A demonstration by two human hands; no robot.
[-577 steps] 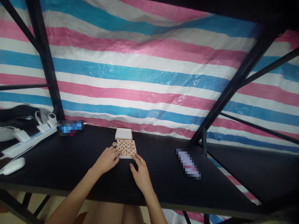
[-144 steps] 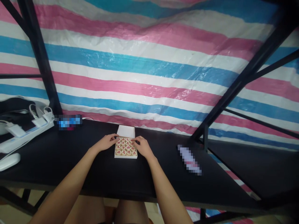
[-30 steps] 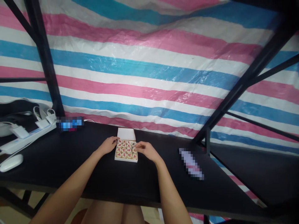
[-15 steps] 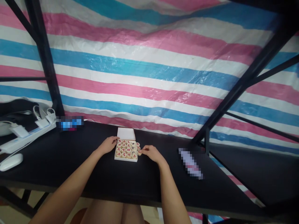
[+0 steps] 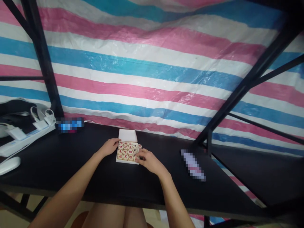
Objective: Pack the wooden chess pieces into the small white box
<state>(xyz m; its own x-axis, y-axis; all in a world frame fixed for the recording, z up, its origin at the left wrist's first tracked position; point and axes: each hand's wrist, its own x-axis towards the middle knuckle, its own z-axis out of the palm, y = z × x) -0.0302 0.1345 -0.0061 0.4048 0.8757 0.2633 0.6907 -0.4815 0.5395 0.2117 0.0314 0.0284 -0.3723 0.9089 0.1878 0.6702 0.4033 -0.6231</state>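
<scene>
A small white box (image 5: 125, 161) stands on the black table with its lid (image 5: 127, 135) folded back. Rows of round Chinese chess pieces (image 5: 125, 152), with red and some dark characters, fill it. My left hand (image 5: 110, 147) pinches the box's left edge near the lid fold. Over the box's front right corner, my right hand (image 5: 146, 159) has thumb and fingers closed around a chess piece, mostly covered by the fingers. Another loose chess piece (image 5: 140, 146) lies against the box's right side; my right hand partly hides that area.
On the left of the black table (image 5: 114, 183) lie a white power strip (image 5: 30, 134) with plugs and cables, and a white mouse (image 5: 9, 165). A blurred-out blue item (image 5: 70, 125) sits behind; a blurred pale item (image 5: 193, 165) lies right. Striped sheeting (image 5: 142, 72) hangs behind.
My right hand has moved left, from the loose pieces beside the box to above its right-hand pieces. My left hand stays at the box's left edge.
</scene>
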